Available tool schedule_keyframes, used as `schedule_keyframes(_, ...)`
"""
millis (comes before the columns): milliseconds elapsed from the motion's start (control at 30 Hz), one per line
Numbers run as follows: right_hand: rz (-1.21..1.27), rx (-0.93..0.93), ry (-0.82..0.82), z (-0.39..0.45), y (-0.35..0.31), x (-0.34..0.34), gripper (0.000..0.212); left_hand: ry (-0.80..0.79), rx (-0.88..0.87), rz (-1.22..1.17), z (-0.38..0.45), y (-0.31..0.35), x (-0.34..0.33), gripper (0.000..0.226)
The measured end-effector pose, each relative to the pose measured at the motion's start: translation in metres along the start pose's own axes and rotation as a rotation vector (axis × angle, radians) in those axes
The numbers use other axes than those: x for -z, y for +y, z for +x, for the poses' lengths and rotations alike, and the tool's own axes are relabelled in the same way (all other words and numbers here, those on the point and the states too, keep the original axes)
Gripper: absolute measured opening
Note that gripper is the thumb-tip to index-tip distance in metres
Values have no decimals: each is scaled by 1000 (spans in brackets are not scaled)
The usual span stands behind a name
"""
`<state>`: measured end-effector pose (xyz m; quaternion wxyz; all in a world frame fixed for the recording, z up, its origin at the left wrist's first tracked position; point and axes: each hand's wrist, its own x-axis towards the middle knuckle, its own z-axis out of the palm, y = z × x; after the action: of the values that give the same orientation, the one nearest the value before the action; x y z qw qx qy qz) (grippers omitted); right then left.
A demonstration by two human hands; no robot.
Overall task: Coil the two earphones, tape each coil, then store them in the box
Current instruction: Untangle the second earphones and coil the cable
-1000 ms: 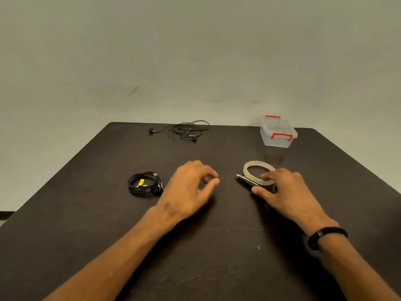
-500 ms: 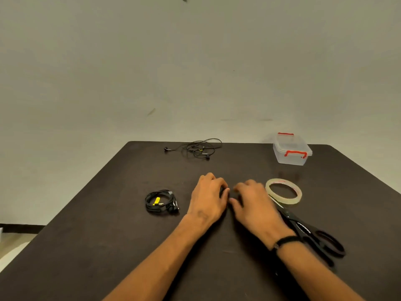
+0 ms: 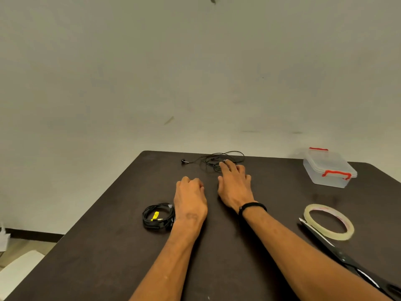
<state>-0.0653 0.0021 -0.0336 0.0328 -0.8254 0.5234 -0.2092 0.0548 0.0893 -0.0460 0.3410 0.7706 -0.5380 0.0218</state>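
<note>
One black earphone (image 3: 158, 216) lies coiled on the dark table (image 3: 108, 246), with a yellow tag at its middle. My left hand (image 3: 191, 198) rests just right of that coil, fingers curled, holding nothing. A second black earphone (image 3: 213, 160) lies loose and tangled near the table's far edge. My right hand (image 3: 235, 185) stretches forward with spread fingers, and its fingertips touch the tangle's near side. A clear plastic box (image 3: 328, 169) with red latches and its lid on stands at the far right.
A roll of clear tape (image 3: 328, 223) lies at the right, with black scissors (image 3: 347, 260) beside it running toward the near right corner. A plain wall stands behind the table. The floor shows at the lower left.
My right hand let go of the scissors and tape and reached forward to the loose earphone. My left hand moved forward past the coil. The view tilted up.
</note>
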Motion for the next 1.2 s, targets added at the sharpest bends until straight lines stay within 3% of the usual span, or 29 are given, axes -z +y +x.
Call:
schedule_keyframes(133, 15, -29, -63, 16, 1, -6, 44, 57, -42, 7, 16, -5, -5, 32)
schedule_keyframes(267, 65, 95, -23, -2, 9, -6, 33, 67, -140, 9, 46, 4, -17, 47)
schedule_keyframes(400, 197, 238, -34, -53, 16, 11, 25, -54, 20, -45, 74, 10, -30, 60)
schedule_keyframes(500, 264, 259, -15, -90, 23, 28, 16, -91, 63, 78, 79, 11, -35, 51)
schedule_keyframes(600, 322, 138, 88, -103, 28, 34, 6, -21, 27, 140, 64, 12, -30, 33)
schedule_keyframes(733, 462, -86, 257, -100, 28, 42, 11, 20, 10, 24, 19, 19, -14, 28)
schedule_keyframes(867, 540, -140, 322, -108, 29, 49, 12, 70, -43, -73, -22, 14, -5, 19)
schedule_keyframes(1000, 575, -89, 351, -116, 32, 50, 28, 257, -81, -319, -37, 22, 15, 15)
schedule_keyframes(1067, 612, -19, 366, -116, 31, 53, 36, 330, -193, -379, -39, 30, 24, 12)
schedule_keyframes(1133, 607, 87, 366, -115, 29, 57, 49, 334, -343, -418, -42, 40, 35, 13)
schedule_keyframes(1200, 580, 157, 380, -114, 27, 62, 57, 233, -409, -532, -46, 53, 46, 15)
